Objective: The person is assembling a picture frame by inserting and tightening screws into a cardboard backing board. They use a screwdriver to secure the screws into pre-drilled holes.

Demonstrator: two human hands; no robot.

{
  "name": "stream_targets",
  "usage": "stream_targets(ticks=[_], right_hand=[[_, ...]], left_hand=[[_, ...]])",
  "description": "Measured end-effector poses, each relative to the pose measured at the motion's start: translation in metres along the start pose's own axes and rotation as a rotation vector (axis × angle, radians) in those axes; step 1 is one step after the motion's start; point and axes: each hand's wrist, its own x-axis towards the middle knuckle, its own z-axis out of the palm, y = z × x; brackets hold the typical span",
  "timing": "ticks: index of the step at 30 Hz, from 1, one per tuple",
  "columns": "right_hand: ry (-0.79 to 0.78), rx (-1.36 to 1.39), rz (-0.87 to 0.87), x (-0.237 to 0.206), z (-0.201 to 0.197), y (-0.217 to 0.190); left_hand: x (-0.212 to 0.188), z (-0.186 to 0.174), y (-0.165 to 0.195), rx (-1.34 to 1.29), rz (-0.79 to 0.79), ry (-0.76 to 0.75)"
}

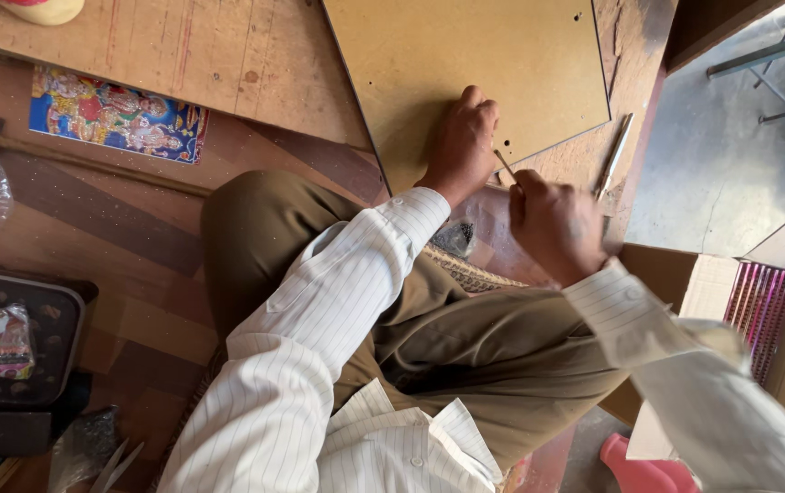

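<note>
The thin stick (505, 165) is gripped by the closed right hand (554, 226). The left hand (462, 144), fingers curled, presses on the brown board (475, 55).

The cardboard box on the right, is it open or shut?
Open. The cardboard box's flaps are folded back, and a row of pink and purple striped packets shows standing inside it.

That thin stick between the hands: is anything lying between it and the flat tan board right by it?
Nothing visible. The right hand pinches the thin stick, whose far end reaches the left hand, which presses on the tan board. The metal rod lies off to the right, clear of them.
</note>
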Motion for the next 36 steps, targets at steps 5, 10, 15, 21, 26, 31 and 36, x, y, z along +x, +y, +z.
stream_targets(ticks=[5, 10, 15, 21, 26, 31, 36], right_hand=[[0.183, 0.350, 0.171, 0.002, 0.029, -0.009], [0.087, -0.288, -0.174, -0.006, 0.026, 0.001], [0.202, 0.269, 0.245, -0.001, 0.040, -0.019], [0.231, -0.025, 0.029, -0.011, 0.040, -0.006], [0.170, -0.466, -0.154, -0.009, 0.045, 0.000], [0.227, 0.696, 0.444, 0.001, 0.065, -0.004], [0.205, 0.914, 0.503, 0.004, 0.064, 0.002]], left_hand=[[0.000, -0.003, 0.000, -0.011, -0.004, 0.003], [0.001, -0.004, 0.003, -0.009, 0.009, -0.013], [0.004, -0.006, 0.003, 0.017, 0.035, -0.018], [0.004, -0.010, 0.002, 0.029, 0.064, -0.047], [0.005, -0.008, -0.001, 0.077, 0.074, -0.041], [0.005, -0.005, -0.001, 0.064, 0.030, -0.089], [0.006, -0.008, 0.001, 0.080, 0.002, -0.120]])
